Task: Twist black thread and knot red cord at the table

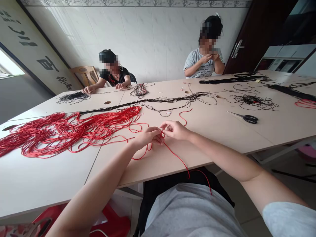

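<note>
A thin red cord (174, 153) is pinched in both hands just above the table's near part. My left hand (148, 136) is closed on it, thumb against fingers. From the other side my right hand (174, 129) grips the same cord, its fingertips close to the left ones. A small loop shows between them, but its exact form is hidden by the fingers. One end of the cord trails over the table edge toward my lap; another stretch curls on the tabletop below my left hand.
A large heap of red cords (84, 130) covers the table's left side. Long black cords (148, 101) lie across the middle. Black-handled scissors (250, 118) rest at the right near a tangle of black cord (249, 100). Two people sit across the table (217, 131).
</note>
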Demonstrator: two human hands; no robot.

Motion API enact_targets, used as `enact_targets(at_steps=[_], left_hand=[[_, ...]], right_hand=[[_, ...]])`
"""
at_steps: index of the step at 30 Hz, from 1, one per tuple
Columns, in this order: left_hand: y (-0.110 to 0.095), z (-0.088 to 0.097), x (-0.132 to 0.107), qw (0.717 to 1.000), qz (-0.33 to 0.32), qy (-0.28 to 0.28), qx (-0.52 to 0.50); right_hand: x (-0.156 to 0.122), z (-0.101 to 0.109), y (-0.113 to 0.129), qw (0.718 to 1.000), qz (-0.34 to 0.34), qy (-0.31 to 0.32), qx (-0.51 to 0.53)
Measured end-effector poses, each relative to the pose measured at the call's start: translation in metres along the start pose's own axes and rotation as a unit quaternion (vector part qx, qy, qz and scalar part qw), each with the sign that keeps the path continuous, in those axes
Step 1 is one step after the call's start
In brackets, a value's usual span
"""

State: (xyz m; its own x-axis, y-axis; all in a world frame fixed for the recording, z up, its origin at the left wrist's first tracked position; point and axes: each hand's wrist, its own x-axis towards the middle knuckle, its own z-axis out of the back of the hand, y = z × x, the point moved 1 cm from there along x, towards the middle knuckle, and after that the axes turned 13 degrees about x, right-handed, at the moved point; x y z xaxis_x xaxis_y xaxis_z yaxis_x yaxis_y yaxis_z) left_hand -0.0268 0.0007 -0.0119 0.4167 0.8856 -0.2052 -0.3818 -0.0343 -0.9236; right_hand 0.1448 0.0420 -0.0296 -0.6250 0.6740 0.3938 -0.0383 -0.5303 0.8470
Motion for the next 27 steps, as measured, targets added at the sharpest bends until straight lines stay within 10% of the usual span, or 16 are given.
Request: enact_targets(at_steps=[27], left_hand=[[-0.007,-0.008,-0.005,0.991,-0.018,0.064,0.112]], right_hand=[[0.001,0.013,0.004,0.981,0.075,-0.047,-0.171]])
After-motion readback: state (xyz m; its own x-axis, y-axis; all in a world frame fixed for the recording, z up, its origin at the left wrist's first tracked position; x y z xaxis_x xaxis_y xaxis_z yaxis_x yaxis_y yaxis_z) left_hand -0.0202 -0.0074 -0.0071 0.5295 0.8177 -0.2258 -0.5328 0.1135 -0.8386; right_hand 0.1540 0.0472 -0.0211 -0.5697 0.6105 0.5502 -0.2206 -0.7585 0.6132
